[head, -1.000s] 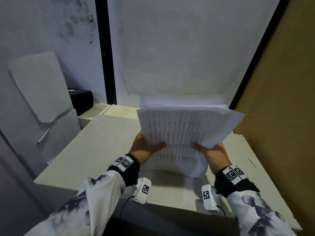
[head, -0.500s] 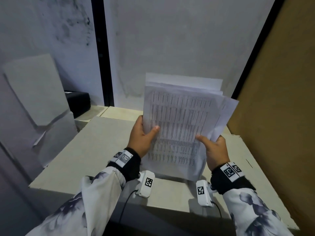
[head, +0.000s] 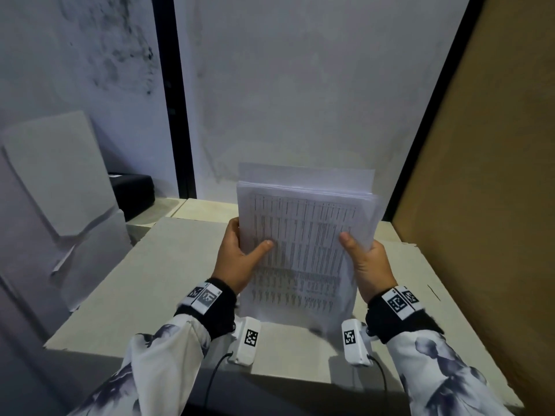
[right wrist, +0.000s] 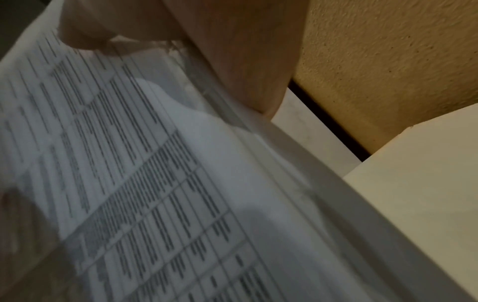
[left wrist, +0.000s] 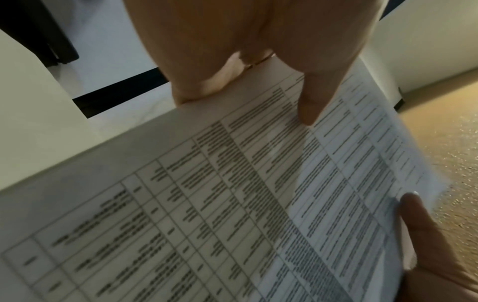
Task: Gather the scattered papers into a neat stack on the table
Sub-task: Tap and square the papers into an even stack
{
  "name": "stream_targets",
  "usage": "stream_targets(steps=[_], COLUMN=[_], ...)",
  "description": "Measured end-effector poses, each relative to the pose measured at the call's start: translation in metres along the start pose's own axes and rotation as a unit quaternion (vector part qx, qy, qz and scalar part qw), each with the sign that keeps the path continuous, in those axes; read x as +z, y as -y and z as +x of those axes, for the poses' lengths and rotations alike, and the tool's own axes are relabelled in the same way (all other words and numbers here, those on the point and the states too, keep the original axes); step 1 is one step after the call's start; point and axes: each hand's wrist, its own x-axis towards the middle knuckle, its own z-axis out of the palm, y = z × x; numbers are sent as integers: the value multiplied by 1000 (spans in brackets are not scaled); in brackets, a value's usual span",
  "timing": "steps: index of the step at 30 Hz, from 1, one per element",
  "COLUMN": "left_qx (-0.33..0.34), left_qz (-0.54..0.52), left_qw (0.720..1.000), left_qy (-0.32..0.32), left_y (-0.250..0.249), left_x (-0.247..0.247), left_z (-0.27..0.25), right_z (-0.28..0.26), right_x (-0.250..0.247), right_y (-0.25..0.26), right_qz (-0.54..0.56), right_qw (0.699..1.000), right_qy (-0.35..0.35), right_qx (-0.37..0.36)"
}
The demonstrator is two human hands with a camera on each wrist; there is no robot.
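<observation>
While both hands' fingers grip its sides, the paper stack (head: 303,247) stands upright, long axis vertical.

A pale, stained wall (head: 300,100) rises at the far side, crossed by a black vertical strip (head: 174,115). A tan textured panel (head: 486,190) stands right. A pale table (head: 168,280) fills the near ground.

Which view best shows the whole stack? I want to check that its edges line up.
The head view: the stack shows whole, upright between the left hand and right hand, with top sheets offset. The left wrist view shows only the printed front sheet; the right wrist view shows a blurred side edge.
</observation>
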Motion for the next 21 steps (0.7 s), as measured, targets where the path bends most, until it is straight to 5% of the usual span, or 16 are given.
stream_targets(steps=[21], left_qx=[-56], left_qz=[-17], left_qw=[998], left_qy=[1], left_y=[18], left_x=[2], left_z=[-20], right_z=[-21], right_x=[13], right_y=[-36], right_qz=[-84], right_qw=[995], right_qy=[-33], right_qx=[42])
